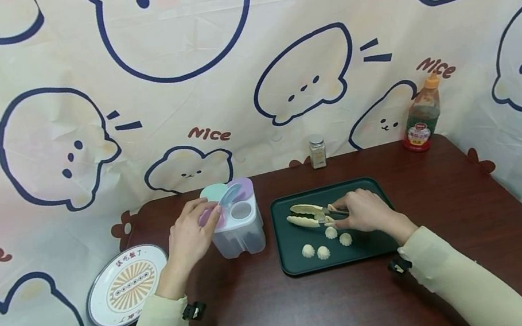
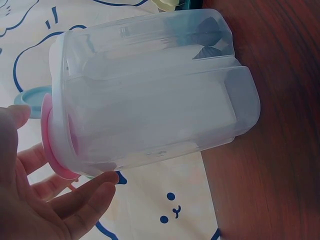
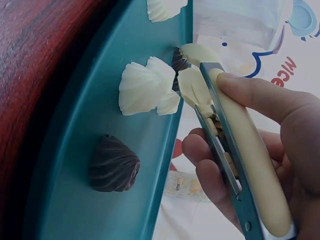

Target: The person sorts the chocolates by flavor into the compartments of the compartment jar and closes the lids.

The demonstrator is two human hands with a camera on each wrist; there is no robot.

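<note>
My right hand [image 1: 366, 209] grips cream-handled metal tongs [image 3: 250, 150] over the dark green tray [image 1: 305, 267]. A dark ridged piece [image 3: 178, 62] shows between the tong tips. Several small white ridged pieces [image 1: 323, 253] lie on the tray, and another dark ridged piece [image 3: 114, 165] shows in the right wrist view. To the left, my left hand [image 1: 192, 233] is at the top of a clear compartment box [image 2: 155, 100]. Its thumb touches the raised blue lid [image 2: 35, 101], and its fingers lie loosely beside the pink lid [image 2: 52, 140]. One round opening [image 1: 241, 210] of the box is uncovered.
A white printed plate [image 1: 127, 285] lies left of the box. Behind the tray stands a small jar with a silver cap [image 1: 317, 152]. A sauce bottle with an orange cap [image 1: 422, 117] is at the back right. Patterned cloth [image 1: 240, 102] hangs behind the brown table [image 1: 319, 316].
</note>
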